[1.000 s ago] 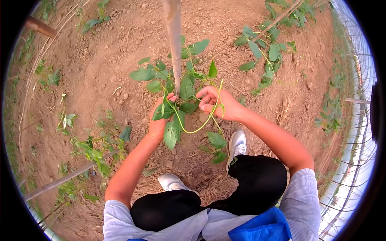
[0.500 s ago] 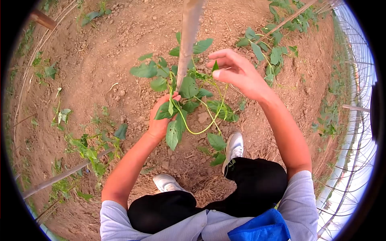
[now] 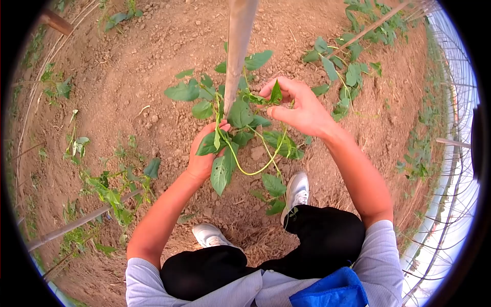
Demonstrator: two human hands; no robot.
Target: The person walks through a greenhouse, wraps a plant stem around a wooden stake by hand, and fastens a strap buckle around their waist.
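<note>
Cloddy soil, pale sheeting beyond its right edge. Centrally, leafy vine beside a pole; left hand among leaves, finger closure indeterminable; right hand curved, thumb and fingers parted, at a shoot.

The shirt was pale grey with a faint lavender cast, finely striped, with an edge running down the front. Its short sleeves were loose, in the same striped cloth. At the right side of the front, a bright blue piece of fabric lay folded and creased. The trousers were plain black and the shoes white, rounded at the toe. The left hand and right hand were bare.
</note>
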